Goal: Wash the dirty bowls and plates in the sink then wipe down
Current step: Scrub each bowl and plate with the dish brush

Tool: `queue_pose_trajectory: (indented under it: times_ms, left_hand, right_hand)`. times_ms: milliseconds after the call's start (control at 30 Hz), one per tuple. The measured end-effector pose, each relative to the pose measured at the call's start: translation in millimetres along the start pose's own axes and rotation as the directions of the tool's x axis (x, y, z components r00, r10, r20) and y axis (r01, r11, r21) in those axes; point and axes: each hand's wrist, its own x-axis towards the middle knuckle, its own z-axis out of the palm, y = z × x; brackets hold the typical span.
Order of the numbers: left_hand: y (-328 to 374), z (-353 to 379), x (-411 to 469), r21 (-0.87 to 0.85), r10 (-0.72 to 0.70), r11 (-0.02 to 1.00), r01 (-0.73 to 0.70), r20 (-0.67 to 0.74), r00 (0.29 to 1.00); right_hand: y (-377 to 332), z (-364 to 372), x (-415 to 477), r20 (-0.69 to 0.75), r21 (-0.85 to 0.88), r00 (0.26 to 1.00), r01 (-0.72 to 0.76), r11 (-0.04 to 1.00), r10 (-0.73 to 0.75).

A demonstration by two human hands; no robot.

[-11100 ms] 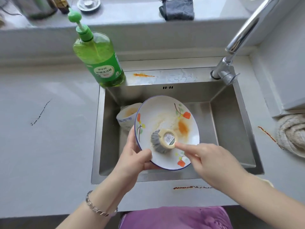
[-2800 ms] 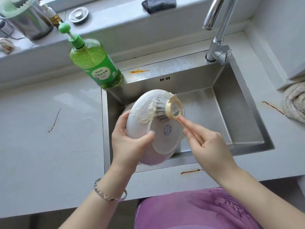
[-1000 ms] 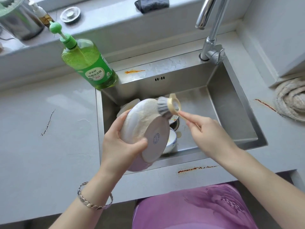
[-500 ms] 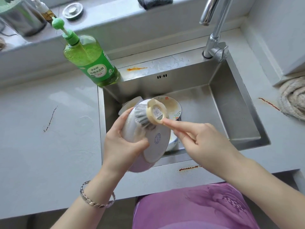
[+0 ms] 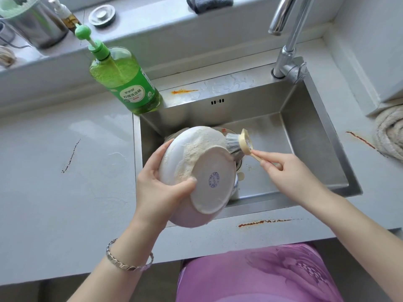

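My left hand grips a white bowl by its rim, turned so its underside with a blue stamp faces me, above the left part of the steel sink. Soap foam covers the bowl's upper outer wall. My right hand pinches the handle of a round dish brush, whose grey bristles press against the bowl's upper right edge. More dirty dishes lie in the sink behind the bowl, mostly hidden.
A green dish soap bottle stands at the sink's back left corner. The faucet rises at the back right. A rolled towel lies on the right counter. Orange stains mark the counter and sink rim. A grey cloth sits on the ledge.
The brush has moved from the bowl's left outer wall to its upper right edge. The bowl has tilted so more of its base faces me.
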Motion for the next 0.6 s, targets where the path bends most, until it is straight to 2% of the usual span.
queue_pose_trajectory:
  times_ms: [133, 233, 300, 400, 467, 533, 600]
  left_hand:
    - [1.4, 4.3, 4.5, -0.085, -0.029, 0.996, 0.026, -0.028, 0.999]
    - [2.4, 8.0, 10.3, -0.188, -0.071, 0.981, 0.057, -0.070, 0.995]
    - [3.4, 12.5, 15.0, -0.232, -0.087, 0.971, 0.059, -0.112, 0.990]
    - [5.7, 20.0, 20.0, -0.252, -0.096, 0.966, 0.054, -0.156, 0.983]
    - [6.4, 19.6, 21.9, -0.263, -0.099, 0.963, 0.052, -0.169, 0.981]
    - [6.3, 14.6, 22.0, -0.255, -0.096, 0.966, 0.049, -0.175, 0.980]
    - [4.6, 10.5, 20.1, -0.225, -0.077, 0.974, 0.040, -0.160, 0.984]
  right_hand:
    - [-14.3, 1.9, -10.3, -0.028, 0.082, 0.993, 0.116, 0.990, -0.114]
    - [-1.9, 5.4, -4.8, -0.120, 0.049, 0.989, 0.092, 0.995, -0.085]
    - [3.4, 14.0, -5.1, -0.135, -0.021, 0.987, 0.086, 0.996, -0.088]
    - [-5.6, 37.9, -21.8, -0.145, -0.184, 0.949, 0.251, 0.950, -0.279]
    - [-8.9, 48.4, -41.4, -0.082, -0.250, 0.926, 0.338, 0.907, -0.368]
    - [-0.8, 45.3, -44.1, -0.046, -0.294, 0.936, 0.321, 0.900, -0.348]
    - [8.0, 36.8, -27.4, -0.099, -0.353, 0.948, 0.252, 0.901, -0.304]
